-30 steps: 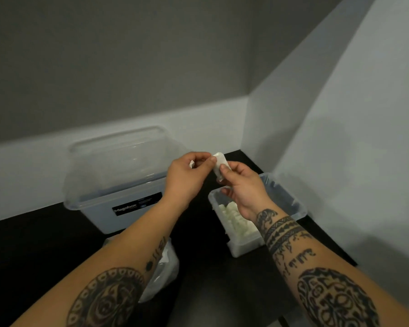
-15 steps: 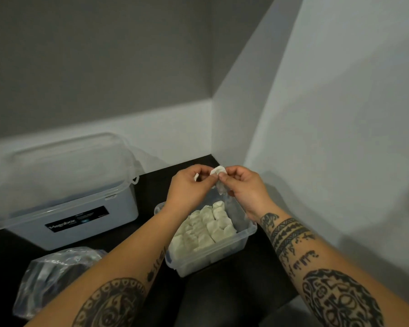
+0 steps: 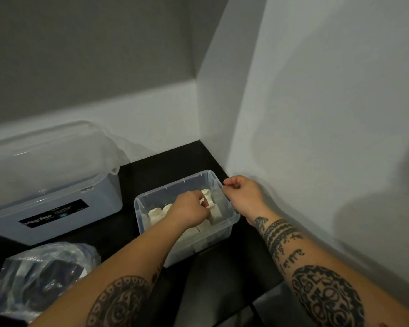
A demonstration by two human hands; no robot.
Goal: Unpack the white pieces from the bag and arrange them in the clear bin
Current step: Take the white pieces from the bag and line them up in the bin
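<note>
A small clear bin (image 3: 232,219) stands on the black table near the right wall, with several white pieces (image 3: 157,214) packed inside. My left hand (image 3: 188,210) reaches down into the bin and pinches one white piece (image 3: 207,201) among the others. Just beyond the bin's right rim hovers my right hand (image 3: 242,194), its fingers curled and nothing visible in them. The clear plastic bag (image 3: 40,277) lies crumpled at the lower left.
A large lidded translucent box (image 3: 50,185) with a black label stands at the back left. White walls close the corner behind and to the right. The table's front edge (image 3: 267,296) drops off at the lower right.
Both hands held one white piece above the bin. My left hand has since carried it down into the bin, and my right hand has let go and moved right.
</note>
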